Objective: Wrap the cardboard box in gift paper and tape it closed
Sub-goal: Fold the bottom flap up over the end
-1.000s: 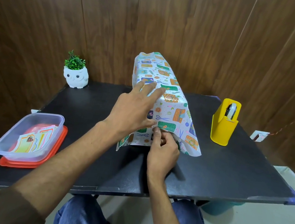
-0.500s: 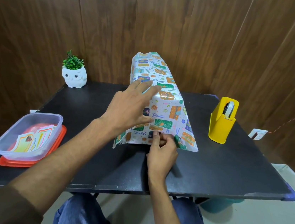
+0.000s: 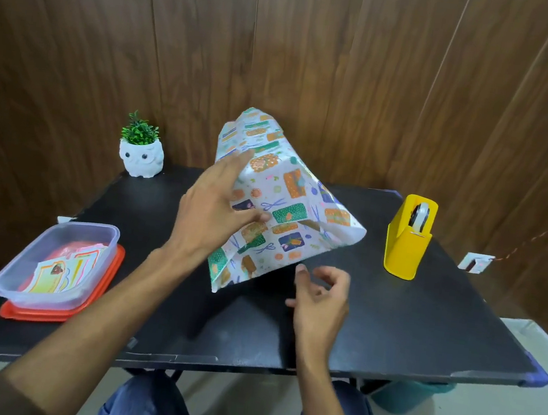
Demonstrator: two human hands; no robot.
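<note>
Left hand (image 3: 211,213) spread; touches tilted wrapped box (image 3: 288,205).

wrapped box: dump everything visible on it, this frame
The wrapped box is a long block covered in white gift paper printed with green, orange and blue presents and scissors. It is tilted, near end raised off the black table, shadow beneath. Paper overhangs loose and unfolded at the near end. The left hand lies against its left side, fingers straight, thumb across the upper face. The right hand is apart from it, holding nothing.
</note>
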